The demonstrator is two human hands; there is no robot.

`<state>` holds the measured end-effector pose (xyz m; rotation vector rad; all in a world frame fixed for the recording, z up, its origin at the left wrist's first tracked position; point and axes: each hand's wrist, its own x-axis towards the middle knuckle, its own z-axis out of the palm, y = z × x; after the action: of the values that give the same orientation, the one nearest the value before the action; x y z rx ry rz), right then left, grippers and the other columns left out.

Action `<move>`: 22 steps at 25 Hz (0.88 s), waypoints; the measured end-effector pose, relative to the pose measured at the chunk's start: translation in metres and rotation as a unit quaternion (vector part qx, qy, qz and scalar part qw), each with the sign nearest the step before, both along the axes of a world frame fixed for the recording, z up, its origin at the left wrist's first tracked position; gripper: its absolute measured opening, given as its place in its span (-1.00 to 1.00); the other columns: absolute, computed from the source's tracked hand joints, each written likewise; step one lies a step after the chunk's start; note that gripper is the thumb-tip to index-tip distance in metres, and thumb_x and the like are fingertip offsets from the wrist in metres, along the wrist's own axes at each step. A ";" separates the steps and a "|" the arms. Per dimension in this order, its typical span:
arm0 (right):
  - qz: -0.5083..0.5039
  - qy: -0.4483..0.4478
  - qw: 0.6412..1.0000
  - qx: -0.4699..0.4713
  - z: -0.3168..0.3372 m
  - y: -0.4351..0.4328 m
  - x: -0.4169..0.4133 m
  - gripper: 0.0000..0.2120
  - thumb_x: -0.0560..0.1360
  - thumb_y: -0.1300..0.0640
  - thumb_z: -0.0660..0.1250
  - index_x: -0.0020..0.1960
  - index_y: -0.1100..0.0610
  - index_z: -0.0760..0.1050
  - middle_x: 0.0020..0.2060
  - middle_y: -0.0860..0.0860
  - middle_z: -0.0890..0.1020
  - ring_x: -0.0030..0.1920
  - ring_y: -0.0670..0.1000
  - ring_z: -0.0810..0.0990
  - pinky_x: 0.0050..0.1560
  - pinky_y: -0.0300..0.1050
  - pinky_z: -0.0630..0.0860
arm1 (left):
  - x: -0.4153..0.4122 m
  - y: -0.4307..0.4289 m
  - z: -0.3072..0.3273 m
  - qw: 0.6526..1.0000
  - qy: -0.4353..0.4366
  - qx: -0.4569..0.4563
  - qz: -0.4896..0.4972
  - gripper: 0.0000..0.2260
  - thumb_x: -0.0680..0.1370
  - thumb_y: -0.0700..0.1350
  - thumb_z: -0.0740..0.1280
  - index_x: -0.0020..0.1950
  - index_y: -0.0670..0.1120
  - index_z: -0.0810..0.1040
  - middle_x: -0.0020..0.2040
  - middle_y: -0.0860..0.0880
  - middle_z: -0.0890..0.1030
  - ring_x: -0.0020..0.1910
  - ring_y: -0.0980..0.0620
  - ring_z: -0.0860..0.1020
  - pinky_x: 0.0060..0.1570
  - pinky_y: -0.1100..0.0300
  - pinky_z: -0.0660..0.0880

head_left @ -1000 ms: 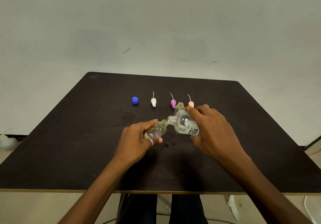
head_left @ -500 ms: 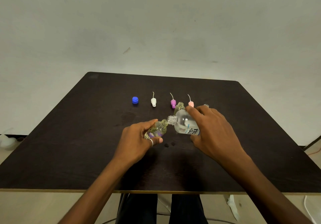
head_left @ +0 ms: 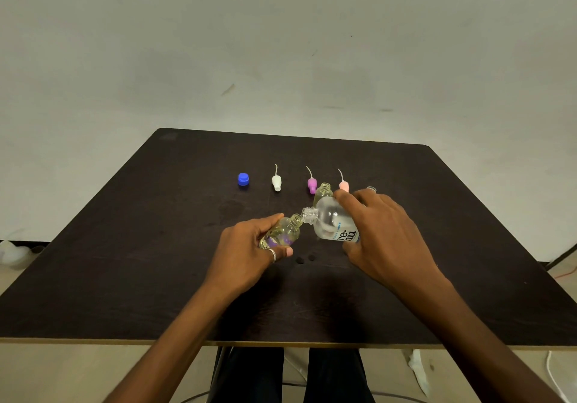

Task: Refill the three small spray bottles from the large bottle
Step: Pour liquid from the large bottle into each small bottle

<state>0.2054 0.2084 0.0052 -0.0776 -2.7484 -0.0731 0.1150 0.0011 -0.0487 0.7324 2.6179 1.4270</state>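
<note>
My right hand (head_left: 379,234) grips the large clear bottle (head_left: 332,221), tipped to the left with its open neck at the mouth of a small clear bottle (head_left: 283,233). My left hand (head_left: 249,254) holds that small bottle tilted towards the large one; it has yellowish liquid and a purple patch. A second small bottle (head_left: 324,190) stands uncapped just behind the large bottle. The rim of a third small bottle (head_left: 371,189) shows behind my right fingers. A white spray cap (head_left: 276,182), a purple one (head_left: 311,184) and a pink one (head_left: 343,185) lie in a row further back.
A blue screw cap (head_left: 243,179) lies left of the spray caps on the dark table (head_left: 131,262). Two dark wet spots (head_left: 305,259) sit under the bottles. A plain wall stands behind the table. Cables lie on the floor at the right.
</note>
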 end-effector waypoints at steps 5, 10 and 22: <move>-0.002 0.002 1.000 0.002 -0.001 0.000 -0.001 -0.29 0.31 0.11 0.51 0.40 -0.03 0.33 0.12 0.00 0.54 0.03 0.07 0.53 0.01 -0.05 0.51 | 0.001 -0.001 -0.001 1.000 -0.006 0.003 -0.001 -0.36 0.39 -0.08 0.58 0.44 0.04 0.47 0.31 0.09 0.60 0.20 0.23 0.56 0.23 0.35 0.41; 0.000 0.002 1.000 0.005 0.000 0.000 0.000 -0.30 0.32 0.10 0.50 0.41 -0.02 0.33 0.13 0.00 0.54 0.05 0.07 0.53 0.02 -0.04 0.50 | 0.000 0.000 -0.001 1.000 -0.004 0.005 0.000 -0.36 0.39 -0.08 0.58 0.43 0.03 0.47 0.31 0.08 0.60 0.22 0.21 0.56 0.24 0.36 0.40; 0.002 0.005 1.000 0.008 0.000 0.000 -0.001 -0.31 0.31 0.12 0.51 0.38 -0.02 0.35 0.09 0.00 0.55 0.01 0.07 0.53 -0.01 -0.05 0.50 | 0.000 0.000 -0.001 1.000 0.001 0.011 0.000 -0.37 0.38 -0.08 0.59 0.42 0.04 0.49 0.29 0.10 0.61 0.22 0.23 0.57 0.25 0.35 0.42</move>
<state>0.2047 0.2081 0.0051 -0.0691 -2.7377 -0.0947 0.1151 0.0009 -0.0501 0.7363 2.6075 1.4592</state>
